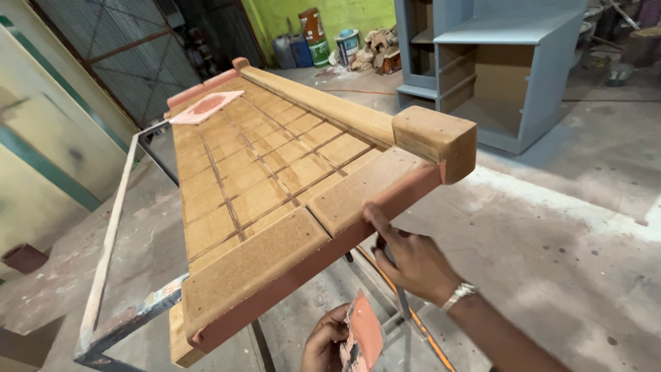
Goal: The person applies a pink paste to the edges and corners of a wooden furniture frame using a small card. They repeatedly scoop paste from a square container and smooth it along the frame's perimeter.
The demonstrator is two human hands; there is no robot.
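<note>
A long brown fibreboard panel (268,172) with a grid of square grooves lies across a metal frame stand (110,234), its near edge coated in reddish primer. My right hand (406,255) rests its fingers against that reddish near edge, just below the panel's top face; a metal bracelet circles the wrist. My left hand (327,341), low at the frame's bottom, grips a folded reddish piece of sandpaper (363,334) beneath the panel's edge. A thick block (435,138) caps the panel's right corner.
A reddish flat piece (205,107) lies at the panel's far end. A grey-blue cabinet (496,62) stands at the back right on the dusty concrete floor (551,227). Paint buckets (313,34) and scrap sit by the green back wall. An orange cable (406,306) runs under the stand.
</note>
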